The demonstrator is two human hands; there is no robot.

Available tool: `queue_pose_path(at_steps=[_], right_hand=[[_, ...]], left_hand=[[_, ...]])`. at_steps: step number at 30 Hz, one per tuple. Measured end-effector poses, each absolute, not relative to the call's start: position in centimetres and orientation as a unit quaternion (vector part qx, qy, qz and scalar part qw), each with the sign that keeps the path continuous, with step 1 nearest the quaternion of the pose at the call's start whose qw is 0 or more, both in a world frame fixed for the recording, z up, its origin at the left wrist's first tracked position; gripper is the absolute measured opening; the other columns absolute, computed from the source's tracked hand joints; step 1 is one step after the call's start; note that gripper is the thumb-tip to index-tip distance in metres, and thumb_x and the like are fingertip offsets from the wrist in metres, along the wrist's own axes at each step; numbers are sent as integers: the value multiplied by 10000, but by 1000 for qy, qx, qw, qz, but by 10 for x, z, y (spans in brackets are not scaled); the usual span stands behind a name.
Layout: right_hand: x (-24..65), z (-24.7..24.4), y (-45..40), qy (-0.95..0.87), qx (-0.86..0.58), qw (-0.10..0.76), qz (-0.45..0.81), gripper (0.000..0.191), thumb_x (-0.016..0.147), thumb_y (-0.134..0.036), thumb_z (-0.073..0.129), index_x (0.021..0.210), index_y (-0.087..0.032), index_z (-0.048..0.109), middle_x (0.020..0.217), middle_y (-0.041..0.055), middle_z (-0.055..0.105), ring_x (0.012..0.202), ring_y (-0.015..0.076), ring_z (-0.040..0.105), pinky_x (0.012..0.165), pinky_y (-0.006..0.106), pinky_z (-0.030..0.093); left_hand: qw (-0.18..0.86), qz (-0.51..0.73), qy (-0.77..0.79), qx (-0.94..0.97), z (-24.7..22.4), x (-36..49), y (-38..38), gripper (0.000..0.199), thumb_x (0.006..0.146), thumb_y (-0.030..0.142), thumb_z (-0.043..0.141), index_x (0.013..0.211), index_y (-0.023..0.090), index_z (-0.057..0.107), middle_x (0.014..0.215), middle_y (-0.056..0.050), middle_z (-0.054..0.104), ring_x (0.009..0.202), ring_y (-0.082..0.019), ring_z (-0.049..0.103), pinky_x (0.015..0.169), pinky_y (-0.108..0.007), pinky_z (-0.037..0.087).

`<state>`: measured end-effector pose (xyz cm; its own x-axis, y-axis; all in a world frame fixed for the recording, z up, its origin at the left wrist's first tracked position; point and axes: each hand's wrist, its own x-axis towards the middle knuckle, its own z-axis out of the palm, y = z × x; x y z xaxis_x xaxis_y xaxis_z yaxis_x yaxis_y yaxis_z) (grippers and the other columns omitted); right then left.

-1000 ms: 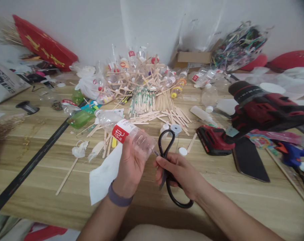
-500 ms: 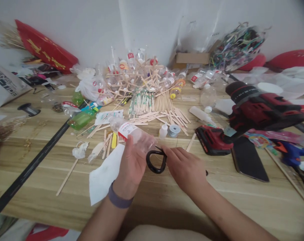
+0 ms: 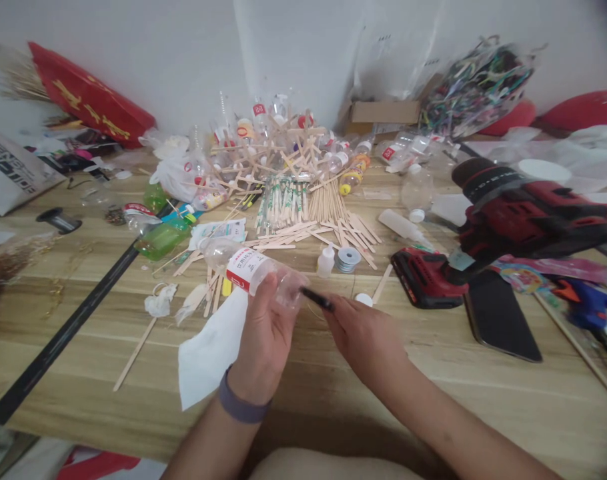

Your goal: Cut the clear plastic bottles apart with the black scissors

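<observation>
My left hand (image 3: 268, 337) is wrapped around a clear plastic bottle (image 3: 251, 270) with a red and white label, held tilted above the table. The bottle's neck end points up and left; its base faces my right hand (image 3: 366, 340). That hand is closed on black-handled scissors (image 3: 317, 299), seen nearly edge-on. Their front end meets the bottle's base, and the blades cannot be made out. Under the left wrist lies a white sheet (image 3: 211, 353). Just beyond the hands stand a small white dropper bottle (image 3: 326, 261) and a wire spool (image 3: 348, 259).
A red and black cordless drill (image 3: 528, 220) stands at the right beside a black phone (image 3: 503, 317). Wooden sticks (image 3: 328, 203) and plastic bottles are heaped at the back. A green bottle (image 3: 166, 237) lies left, near a long black strip (image 3: 68, 337).
The bottle has shifted slightly left and turned so more of its label shows. The scissors have rotated, their round handle loop now edge-on. A white cap beside the right hand has come into view.
</observation>
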<state>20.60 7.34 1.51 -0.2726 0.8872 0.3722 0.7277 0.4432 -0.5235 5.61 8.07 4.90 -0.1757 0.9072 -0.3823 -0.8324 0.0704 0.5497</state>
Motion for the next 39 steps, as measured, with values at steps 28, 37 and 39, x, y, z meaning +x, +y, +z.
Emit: queue_pose_path(at_steps=[28, 37, 39], right_hand=[[176, 76, 64, 25, -338, 337, 878, 237, 992, -100, 476, 831, -93, 650, 615, 19, 670, 418, 79, 632, 198, 70, 247], [171, 57, 50, -308, -365, 409, 778, 507, 769, -597, 749, 812, -107, 622, 547, 11, 644, 253, 35, 390, 232, 112, 276], [170, 55, 50, -339, -384, 417, 751, 534, 774, -629, 725, 916, -132, 592, 558, -8, 636, 278, 59, 410, 239, 133, 304]], left_hand=[[652, 666, 331, 150, 42, 36, 77, 510, 576, 355, 905, 1041, 204, 761, 1002, -61, 770, 807, -238, 696, 645, -310, 570], [719, 604, 290, 182, 57, 48, 66, 355, 735, 472, 788, 965, 215, 703, 681, -2, 714, 354, -126, 540, 278, -204, 402], [736, 589, 294, 159, 59, 49, 64, 367, 740, 488, 780, 936, 188, 702, 654, -12, 705, 337, -135, 533, 243, -206, 382]])
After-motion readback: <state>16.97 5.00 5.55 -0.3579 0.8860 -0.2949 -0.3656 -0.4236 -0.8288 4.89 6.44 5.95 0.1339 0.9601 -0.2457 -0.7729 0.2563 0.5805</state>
